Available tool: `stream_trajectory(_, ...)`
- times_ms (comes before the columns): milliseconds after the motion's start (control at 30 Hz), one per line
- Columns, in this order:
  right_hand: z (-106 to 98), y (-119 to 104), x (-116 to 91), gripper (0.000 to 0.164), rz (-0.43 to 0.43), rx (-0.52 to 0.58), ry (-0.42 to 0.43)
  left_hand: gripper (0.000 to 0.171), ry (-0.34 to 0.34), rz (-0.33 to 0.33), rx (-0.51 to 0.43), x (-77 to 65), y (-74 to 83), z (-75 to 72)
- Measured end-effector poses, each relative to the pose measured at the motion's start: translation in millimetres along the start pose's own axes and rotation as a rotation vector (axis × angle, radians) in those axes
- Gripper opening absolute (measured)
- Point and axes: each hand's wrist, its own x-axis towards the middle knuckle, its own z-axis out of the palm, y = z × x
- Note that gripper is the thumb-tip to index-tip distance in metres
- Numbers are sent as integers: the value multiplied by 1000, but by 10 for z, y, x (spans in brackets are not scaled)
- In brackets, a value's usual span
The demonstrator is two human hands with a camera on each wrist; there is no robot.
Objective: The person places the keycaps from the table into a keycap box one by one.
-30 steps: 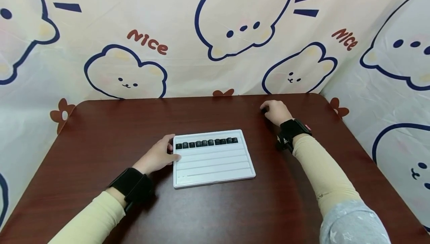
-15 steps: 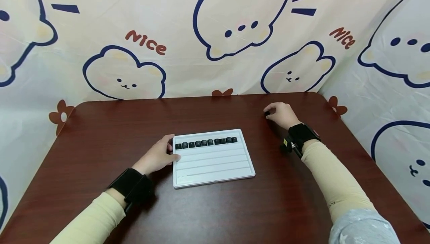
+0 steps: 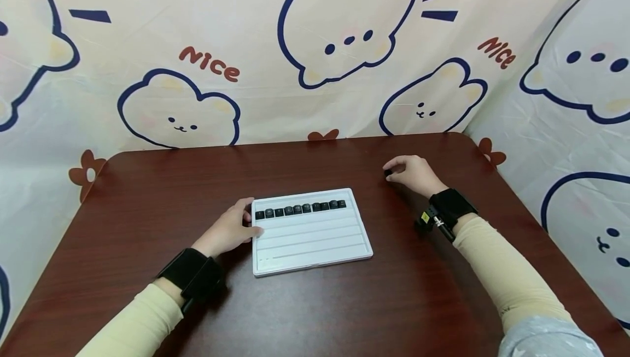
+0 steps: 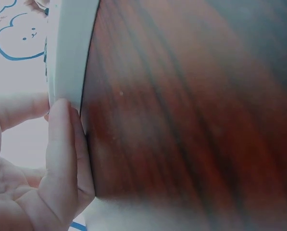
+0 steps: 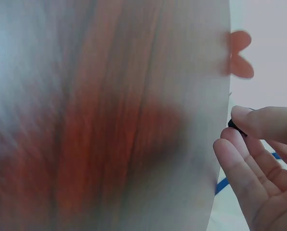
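A white ridged tray [image 3: 315, 243] lies on the brown table, with a row of small black keycaps [image 3: 297, 209] along its far slot. My left hand [image 3: 228, 231] grips the tray's left edge, thumb over the top rim. In the left wrist view the fingers press against the white side wall [image 4: 71, 57]. At the far right, my right hand [image 3: 415, 175] pinches one small black keycap [image 3: 388, 173] between thumb and fingers, apart from the tray. Close up in the right wrist view, that keycap [image 5: 235, 127] is mostly covered by the fingertips.
The table [image 3: 320, 313] is dark wood with rounded far corners. A cream cloth [image 3: 266, 34] printed with blue-outlined cartoon figures hangs behind it and along both sides. Several ridges of the tray stand in front of the keycap row.
My right hand has drawn back a little from the table's far edge, the black keycap now showing between its fingertips. My left hand and the tray stay in place.
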Motion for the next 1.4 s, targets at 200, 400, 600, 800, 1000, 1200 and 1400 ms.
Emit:
stream_trajectory(200, 59, -62, -69, 24, -21, 18, -22, 78, 1, -2, -3, 2, 3, 3)
stream_trajectory(400, 150, -91, -117, 27, -33, 23, -49, 77, 2, 6, -7, -9, 17, 9)
stream_trajectory(600, 241, -143, -169, 29, -62, 50, -74, 78, -3, 5, -4, -43, 32, 6)
stream_trajectory(800, 297, -211, -238, 30, -55, 154, -110, 78, -8, 4, 7, -38, 37, -9)
stream_trajectory(1000, 304, -265, -264, 33, -31, 248, -144, 78, -10, -4, 9, -30, 38, -8)
stream_trajectory(1200, 295, -281, -265, 34, -16, 293, -182, 77, -10, -11, 7, -38, 43, -6)
stream_trajectory(1400, 285, -306, -277, 34, -9, 316, -202, 78, -6, -16, 4, -34, 41, -2)
